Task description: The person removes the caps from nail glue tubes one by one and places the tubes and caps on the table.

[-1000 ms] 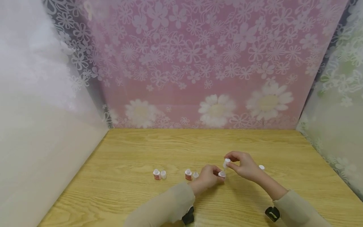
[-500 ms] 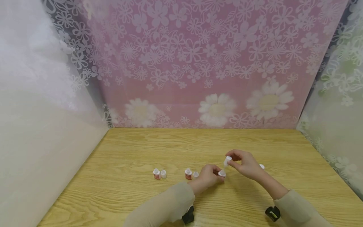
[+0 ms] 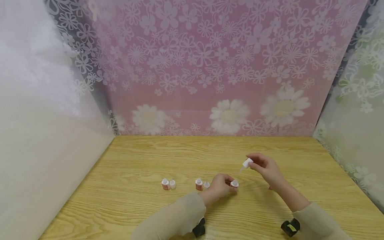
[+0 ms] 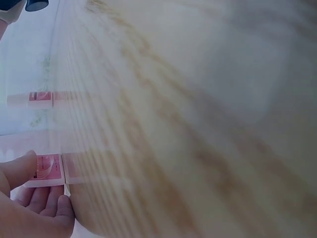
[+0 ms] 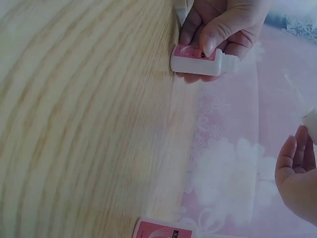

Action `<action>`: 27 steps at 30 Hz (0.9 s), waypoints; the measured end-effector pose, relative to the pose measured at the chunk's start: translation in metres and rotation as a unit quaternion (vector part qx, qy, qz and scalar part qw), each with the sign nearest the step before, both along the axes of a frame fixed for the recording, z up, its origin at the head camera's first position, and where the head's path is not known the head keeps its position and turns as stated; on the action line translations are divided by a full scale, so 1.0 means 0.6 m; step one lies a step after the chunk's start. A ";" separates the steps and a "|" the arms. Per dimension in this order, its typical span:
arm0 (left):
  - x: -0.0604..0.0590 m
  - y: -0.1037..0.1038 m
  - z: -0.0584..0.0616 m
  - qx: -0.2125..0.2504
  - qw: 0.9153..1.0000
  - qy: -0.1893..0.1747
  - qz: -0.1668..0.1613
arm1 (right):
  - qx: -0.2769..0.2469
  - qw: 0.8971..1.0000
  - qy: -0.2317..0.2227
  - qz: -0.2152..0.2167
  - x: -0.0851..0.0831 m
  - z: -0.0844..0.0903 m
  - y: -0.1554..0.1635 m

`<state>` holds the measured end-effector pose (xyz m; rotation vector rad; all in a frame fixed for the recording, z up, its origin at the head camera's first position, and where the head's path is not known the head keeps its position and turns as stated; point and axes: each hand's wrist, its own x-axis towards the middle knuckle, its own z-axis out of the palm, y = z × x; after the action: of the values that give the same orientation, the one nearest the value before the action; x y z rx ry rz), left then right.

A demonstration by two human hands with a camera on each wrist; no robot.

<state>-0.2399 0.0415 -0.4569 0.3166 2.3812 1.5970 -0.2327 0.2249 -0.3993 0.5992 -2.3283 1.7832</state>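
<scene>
My left hand [image 3: 221, 185] grips a small white bottle [image 5: 195, 60] with a pink label, standing upright on the table with its neck uncapped. In the left wrist view the thumb lies over the bottle's label [image 4: 49, 167]. Up and to the right, my right hand [image 3: 267, 170] pinches a white brush cap [image 3: 247, 162] between thumb and fingers. The cap is tilted, its thin brush [image 5: 293, 87] pointing down and left, apart from the bottle's mouth. Another bottle [image 5: 163, 230] with the same pink label stands to the right, mostly hidden behind my right hand in the head view.
On the left of the wooden table [image 3: 144, 213] stands an uncapped bottle [image 3: 165, 184] with its cap [image 3: 172, 184] beside it, brush upward. A second uncapped bottle [image 3: 199, 184] and its cap [image 3: 206, 185] sit close to my left wrist. A flowered pink wall [image 3: 192, 73] closes the back.
My right hand has lifted the brush cap up and to the right, away from the bottle's neck, and tilted it so the brush shows. My left hand stays on the bottle.
</scene>
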 end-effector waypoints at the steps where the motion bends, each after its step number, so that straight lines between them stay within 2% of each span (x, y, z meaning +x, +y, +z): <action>1: 0.000 0.000 0.000 0.000 1.000 0.000 0.001 | -0.016 1.000 -0.006 0.005 0.001 0.000 0.001; 7: -0.001 0.002 0.001 0.005 1.000 0.000 0.004 | -0.080 0.996 -0.044 0.024 0.004 0.001 0.004; 14: -0.002 0.005 -0.001 0.014 1.000 -0.011 0.000 | -0.174 0.976 -0.113 0.068 0.010 0.006 0.003; 21: -0.001 0.005 0.003 0.021 1.000 -0.008 -0.001 | -0.204 0.965 -0.147 0.079 0.012 0.006 0.003; 27: 0.001 0.003 0.011 -0.002 1.000 0.006 0.003 | -0.209 0.960 -0.160 0.095 0.016 0.001 0.003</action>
<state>-0.2392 0.0436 -0.4503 0.3206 2.3959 1.5978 -0.2234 0.2268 -0.3988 0.5094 -2.0152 2.5342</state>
